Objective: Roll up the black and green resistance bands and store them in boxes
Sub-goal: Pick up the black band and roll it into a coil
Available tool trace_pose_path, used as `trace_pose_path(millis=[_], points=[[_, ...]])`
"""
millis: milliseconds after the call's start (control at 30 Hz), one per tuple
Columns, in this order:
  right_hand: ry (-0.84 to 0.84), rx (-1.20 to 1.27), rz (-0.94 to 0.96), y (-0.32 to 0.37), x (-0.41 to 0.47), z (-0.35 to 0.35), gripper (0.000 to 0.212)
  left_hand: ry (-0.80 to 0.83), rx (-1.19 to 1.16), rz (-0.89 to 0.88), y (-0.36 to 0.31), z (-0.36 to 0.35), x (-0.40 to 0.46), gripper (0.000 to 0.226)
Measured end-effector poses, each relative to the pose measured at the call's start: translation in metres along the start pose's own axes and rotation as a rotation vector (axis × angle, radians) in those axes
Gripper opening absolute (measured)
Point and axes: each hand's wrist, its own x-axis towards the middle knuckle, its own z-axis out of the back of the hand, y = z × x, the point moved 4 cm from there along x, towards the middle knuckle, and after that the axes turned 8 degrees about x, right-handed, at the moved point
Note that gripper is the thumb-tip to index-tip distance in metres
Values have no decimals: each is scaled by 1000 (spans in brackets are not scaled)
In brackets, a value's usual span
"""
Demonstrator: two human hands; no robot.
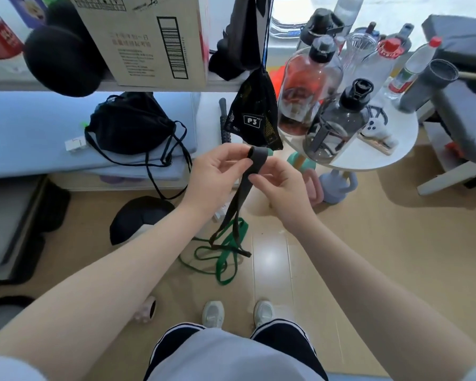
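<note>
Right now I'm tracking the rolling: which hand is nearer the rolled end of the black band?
Left. The left hand pinches the black band at its rolled end; the right hand grips it lower down.

A black band (254, 163) sits mid-frame above a green band (226, 266) on the tan floor (368, 243). Lower down are white shoes (213, 313). The round table (382, 158) at right is white.

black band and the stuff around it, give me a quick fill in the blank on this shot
1. Both hands hold the ____ band, its top end starting to roll.
2. The green band lies on the ____.
3. The left hand and right hand hold it above the ____ band.
4. The bottles stand on a round ____ table.

Missing words: black; floor; green; white
</note>
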Motion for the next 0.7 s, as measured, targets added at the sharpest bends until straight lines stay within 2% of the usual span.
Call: trace_pose_path(millis=[133, 267, 400, 600, 700], points=[[-48, -53, 34, 1, 4, -6, 9, 38, -20, -1, 2, 9, 1, 27], [-57, -28, 62, 5, 6, -7, 15, 139, -1, 175, 36, 9, -8, 30], [-48, -36, 9, -2, 15, -6, 20, 20, 8, 338, 70, -8, -26, 18], [126, 185, -83, 6, 41, 17, 17, -61, 71, 409, 84, -42, -26, 20], [186, 213, -125, 1, 62, 34, 14, -148, 83, 456, 82, -55, -23, 18]])
